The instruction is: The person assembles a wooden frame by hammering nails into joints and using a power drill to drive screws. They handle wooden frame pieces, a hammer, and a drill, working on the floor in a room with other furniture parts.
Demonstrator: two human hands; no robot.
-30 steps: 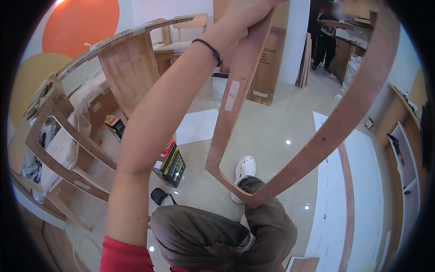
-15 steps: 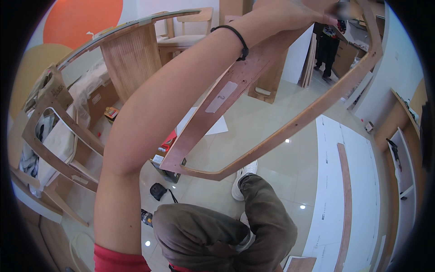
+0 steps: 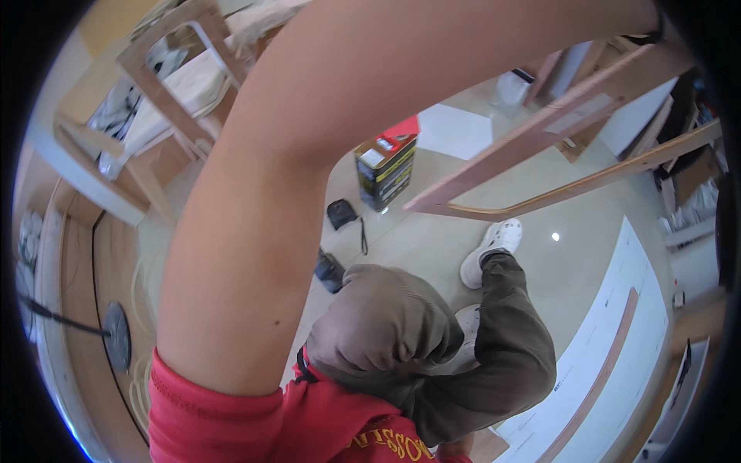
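Observation:
My left arm crosses the view from the lower left to the upper right, a black band at its wrist. Only a sliver of my left hand (image 3: 678, 48) shows past the band, against the far end of a wooden frame (image 3: 532, 143); its fingers are hidden. The frame is long and narrow, with a pale label on one rail, and its near corner points toward me. At the lower edge, beside my lap, a small patch of skin seems to be my right hand (image 3: 457, 446); no fingers can be made out.
A dark and red tin (image 3: 386, 171) stands on the floor near a black pouch (image 3: 341, 214). A wooden strip (image 3: 598, 378) lies on white sheets (image 3: 629, 309) at the right. Wooden chair parts (image 3: 158, 85) are at the upper left, a round black base (image 3: 116, 337) at the left.
My view has swung down and left, so floor objects sit higher and farther right. My left hand and the wooden frame have shifted toward the upper right edge.

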